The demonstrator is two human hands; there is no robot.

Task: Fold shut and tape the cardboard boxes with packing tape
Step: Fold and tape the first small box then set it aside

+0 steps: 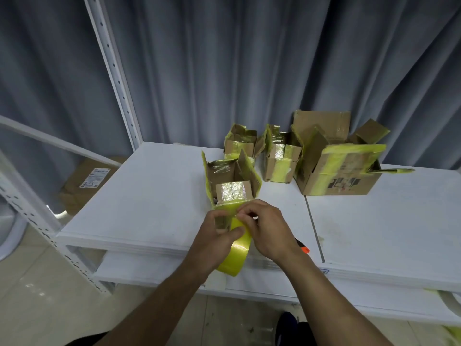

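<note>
A roll of yellow packing tape (234, 253) hangs over the near edge of the white table (149, 196). My left hand (214, 236) grips the roll, thumb on its outer face. My right hand (267, 228) pinches the tape at the top of the roll, where it meets the near side of a small open cardboard box (230, 181). That box stands with flaps up, old yellow tape on them. Behind it stand two more small open boxes (240, 143) (280, 158) and a larger open box (336, 168).
An orange-tipped tool (304, 248) lies on the table just right of my right wrist, mostly hidden. A white perforated shelf post (114, 71) rises at the left before grey curtains. A flat carton (87, 183) lies on the floor at left. A lower shelf board sits under the table.
</note>
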